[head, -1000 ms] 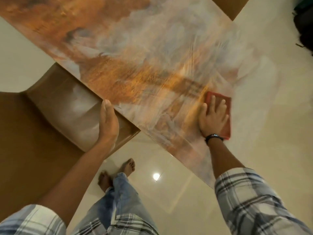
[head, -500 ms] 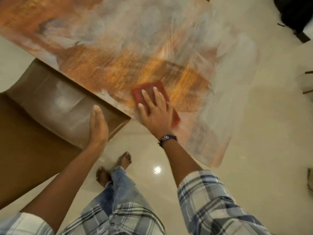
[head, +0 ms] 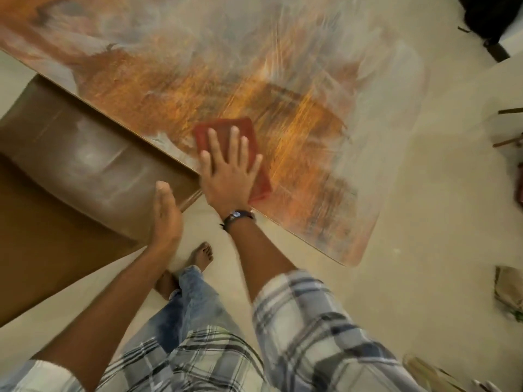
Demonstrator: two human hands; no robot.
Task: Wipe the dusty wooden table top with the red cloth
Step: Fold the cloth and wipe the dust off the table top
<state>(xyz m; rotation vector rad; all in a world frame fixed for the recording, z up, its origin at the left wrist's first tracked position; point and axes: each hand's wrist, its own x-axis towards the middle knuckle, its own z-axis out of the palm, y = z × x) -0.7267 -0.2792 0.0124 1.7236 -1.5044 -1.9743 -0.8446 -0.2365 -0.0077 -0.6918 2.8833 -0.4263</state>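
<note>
Right hand [head: 226, 176] flat on the red cloth [head: 226, 131], fingers straight and spread, palm pressing it onto the wooden table top [head: 311, 80]. Cloth lies by the table's near edge, its far corners showing past my fingertips at 12 o'clock. Bare orange wood around it; grey dust film thick from 1 to 3 o'clock. Left hand [head: 165, 219] at 8 o'clock of the right, fingers straight and together, resting on the brown padded seat [head: 85, 154], holding nothing

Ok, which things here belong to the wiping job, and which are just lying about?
In the job: red cloth under the flat right hand; dusty table top.
Lying about: brown padded seat the left hand rests on; black object; bits on the floor.
</note>
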